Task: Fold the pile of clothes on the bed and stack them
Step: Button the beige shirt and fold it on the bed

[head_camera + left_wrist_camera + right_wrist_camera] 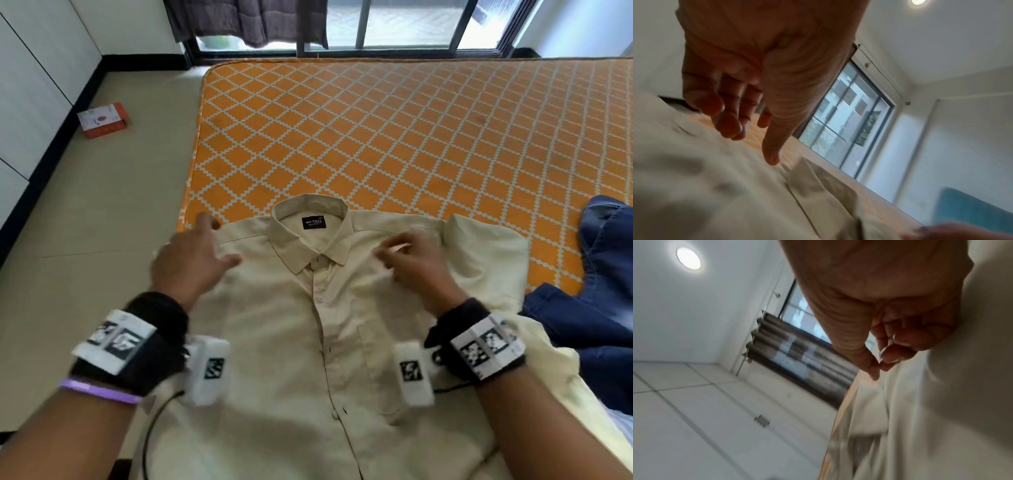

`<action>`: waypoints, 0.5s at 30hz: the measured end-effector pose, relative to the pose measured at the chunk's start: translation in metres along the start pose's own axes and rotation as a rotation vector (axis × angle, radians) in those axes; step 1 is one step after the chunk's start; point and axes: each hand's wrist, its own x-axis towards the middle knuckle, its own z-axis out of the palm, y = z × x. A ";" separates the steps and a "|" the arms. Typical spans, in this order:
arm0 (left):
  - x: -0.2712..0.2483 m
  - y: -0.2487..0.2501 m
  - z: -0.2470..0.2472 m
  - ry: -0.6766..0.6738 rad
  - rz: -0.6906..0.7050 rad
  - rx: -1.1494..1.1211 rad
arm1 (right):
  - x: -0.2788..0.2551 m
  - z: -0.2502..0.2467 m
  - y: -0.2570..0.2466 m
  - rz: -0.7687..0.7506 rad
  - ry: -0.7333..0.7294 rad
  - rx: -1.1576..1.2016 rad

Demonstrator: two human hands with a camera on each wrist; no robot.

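A window [404,24] with a dark curtain [253,20] spans twelve o'clock. At ten o'clock, white cabinets [30,78] meet beige floor tiles [96,205] (a small box [102,120] lies there).

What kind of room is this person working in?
Most likely a bedroom in a home. A mattress with an orange diamond-pattern cover fills the floor by a big sliding window with a dark curtain; a beige shirt and jeans lie on it.
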 end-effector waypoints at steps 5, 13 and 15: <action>0.031 -0.069 -0.007 -0.169 -0.193 0.097 | 0.037 -0.058 0.024 0.095 0.121 -0.149; 0.050 -0.078 0.009 0.036 -0.214 -0.393 | 0.082 -0.043 0.018 0.259 -0.009 -0.208; 0.058 -0.070 0.010 0.110 -0.217 -0.581 | 0.094 -0.041 0.011 0.262 0.022 -0.088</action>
